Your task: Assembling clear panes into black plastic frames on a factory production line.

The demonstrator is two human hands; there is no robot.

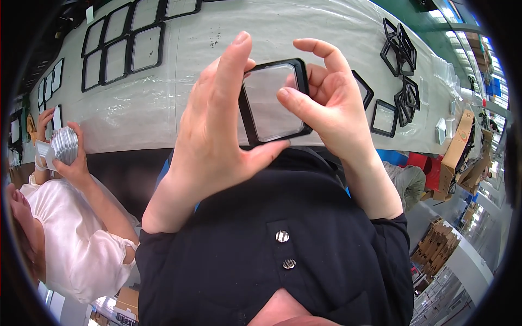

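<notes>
A small black rectangular frame with a clear pane (266, 111) is held up in front of me, slightly tilted, above the near edge of the table. My right hand (334, 100) grips its right side, with the thumb over the pane and other fingers bent at the edge; the index finger curls free above. My left hand (212, 119) is around the left side. Its thumb lies along the lower edge and a fingertip touches the upper left corner, while the index finger points up. The rest of the left fingers are partly hidden.
Rows of similar black frames (129, 51) lie at the far left. More frames (399, 49) lie in loose piles at the right, with a single frame (385, 118) nearer. Left of me, a co-worker's hands hold a stack of thin pieces (65, 145). Cardboard boxes (455, 149) stand at the right.
</notes>
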